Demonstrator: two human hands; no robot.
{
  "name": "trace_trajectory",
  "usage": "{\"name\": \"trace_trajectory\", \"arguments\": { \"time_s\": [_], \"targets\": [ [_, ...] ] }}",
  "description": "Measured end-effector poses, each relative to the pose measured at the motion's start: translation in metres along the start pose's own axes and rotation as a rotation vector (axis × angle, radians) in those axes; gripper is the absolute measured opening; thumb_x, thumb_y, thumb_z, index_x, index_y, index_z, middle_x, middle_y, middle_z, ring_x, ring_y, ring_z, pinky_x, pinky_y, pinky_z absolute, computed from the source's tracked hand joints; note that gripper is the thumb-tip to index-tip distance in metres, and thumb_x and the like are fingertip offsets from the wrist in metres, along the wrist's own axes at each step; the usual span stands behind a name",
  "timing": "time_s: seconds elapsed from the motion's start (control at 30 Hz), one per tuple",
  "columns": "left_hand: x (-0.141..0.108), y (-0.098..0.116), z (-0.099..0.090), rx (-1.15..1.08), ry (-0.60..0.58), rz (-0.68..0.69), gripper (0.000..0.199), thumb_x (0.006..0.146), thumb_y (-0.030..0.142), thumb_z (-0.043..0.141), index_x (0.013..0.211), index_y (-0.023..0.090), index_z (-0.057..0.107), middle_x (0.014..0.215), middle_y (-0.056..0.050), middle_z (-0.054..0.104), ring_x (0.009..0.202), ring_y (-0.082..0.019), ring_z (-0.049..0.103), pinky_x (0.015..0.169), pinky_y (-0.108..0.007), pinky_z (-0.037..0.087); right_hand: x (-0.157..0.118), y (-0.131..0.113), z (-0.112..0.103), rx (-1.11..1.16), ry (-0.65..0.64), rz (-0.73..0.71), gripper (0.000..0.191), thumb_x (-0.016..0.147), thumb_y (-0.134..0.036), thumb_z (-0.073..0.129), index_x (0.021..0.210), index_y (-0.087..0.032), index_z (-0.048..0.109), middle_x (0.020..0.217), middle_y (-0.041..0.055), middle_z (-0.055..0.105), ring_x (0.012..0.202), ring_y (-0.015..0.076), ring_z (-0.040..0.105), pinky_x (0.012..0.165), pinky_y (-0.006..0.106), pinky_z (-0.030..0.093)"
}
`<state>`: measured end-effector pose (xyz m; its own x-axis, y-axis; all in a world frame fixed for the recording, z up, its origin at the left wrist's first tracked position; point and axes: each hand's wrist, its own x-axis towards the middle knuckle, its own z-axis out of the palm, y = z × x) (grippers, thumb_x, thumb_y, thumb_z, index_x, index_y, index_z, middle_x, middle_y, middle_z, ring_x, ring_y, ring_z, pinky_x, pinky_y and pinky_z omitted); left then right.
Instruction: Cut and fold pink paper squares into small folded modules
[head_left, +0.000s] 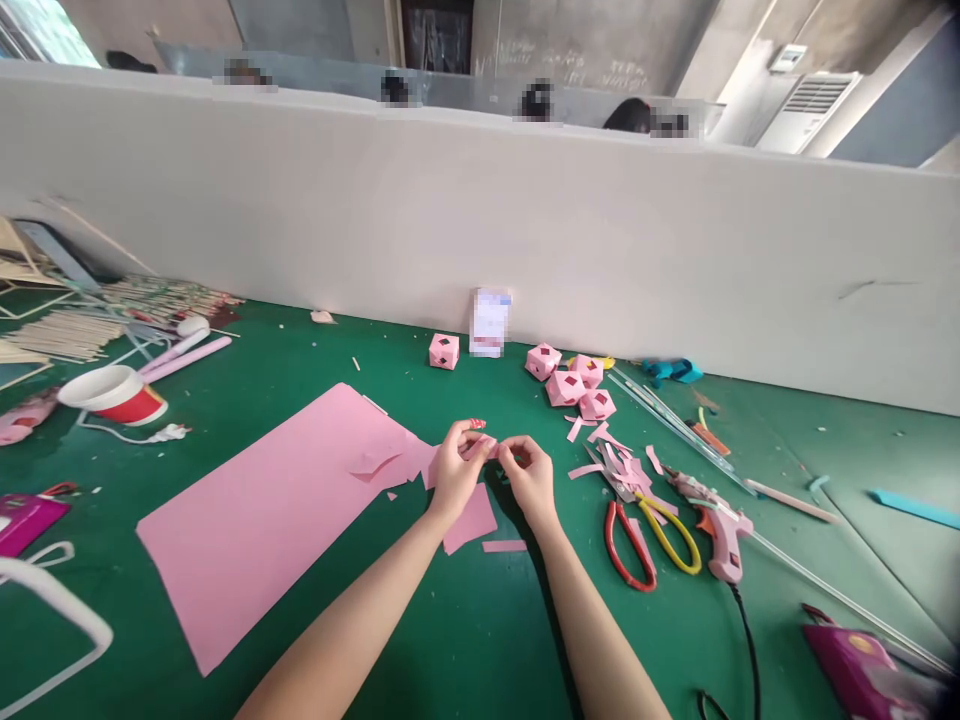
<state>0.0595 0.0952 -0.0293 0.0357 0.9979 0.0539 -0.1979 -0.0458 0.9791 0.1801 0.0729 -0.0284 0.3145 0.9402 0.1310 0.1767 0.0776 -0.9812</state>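
Above the green table, my left hand (pixel 456 472) and my right hand (pixel 529 476) come close together, fingertips pinched on a small piece of pink paper (pixel 490 449). Fingers hide most of that piece, so its shape is unclear. Below the left hand lies a squarish pink paper piece (pixel 472 520), with a narrow pink strip (pixel 505 546) beside it. A large pink paper sheet (pixel 262 530) spreads out to the left. Scissors (pixel 631 548) with one red and one yellow handle rest among pink offcuts (pixel 619 465) to the right of my right hand.
Several folded pink paper shapes (pixel 566 388) cluster behind my hands; another (pixel 444 351) sits beside a blurred upright rectangle (pixel 490 322). At right lies a pink glue gun (pixel 724 540) with its cord. A paper cup (pixel 124 394) and thin sticks (pixel 67 335) are at left. A white partition (pixel 337 210) closes the back.
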Motion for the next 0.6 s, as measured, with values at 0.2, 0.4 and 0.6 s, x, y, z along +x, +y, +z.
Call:
{"name": "trace_trajectory", "arguments": {
  "time_s": [0.2,0.4,0.6],
  "targets": [
    [0.009,0.005,-0.008,-0.169,0.242,-0.088,0.040,0.076,0.033,0.079,0.106,0.019,0.058,0.090,-0.003,0.072,0.084,-0.015,0.070,0.078,-0.028,0.056,0.001,0.002,-0.002,0.039,0.123,0.076,0.017,0.077,-0.036,0.063,0.072,-0.020,0.062,0.067,-0.0005,0.062,0.055,0.0139,0.054,0.053,0.027,0.044],
    [0.010,0.000,-0.012,-0.165,0.149,-0.121,0.048,0.075,0.039,0.080,0.113,0.019,0.056,0.096,-0.005,0.071,0.082,-0.017,0.072,0.075,-0.030,0.058,-0.002,-0.003,-0.001,0.131,0.067,0.010,0.032,0.083,-0.047,0.065,0.098,-0.019,0.067,0.084,0.0034,0.068,0.064,0.0152,0.059,0.052,0.026,0.046],
    [0.007,-0.005,-0.012,0.026,0.070,-0.083,0.040,0.085,0.047,0.070,0.113,0.021,0.060,0.095,-0.006,0.074,0.086,-0.020,0.073,0.078,-0.034,0.060,-0.003,0.000,0.003,-0.017,-0.025,-0.049,0.029,0.083,-0.041,0.068,0.104,-0.022,0.073,0.088,0.0039,0.073,0.067,0.0165,0.062,0.063,0.029,0.050]
  ]
}}
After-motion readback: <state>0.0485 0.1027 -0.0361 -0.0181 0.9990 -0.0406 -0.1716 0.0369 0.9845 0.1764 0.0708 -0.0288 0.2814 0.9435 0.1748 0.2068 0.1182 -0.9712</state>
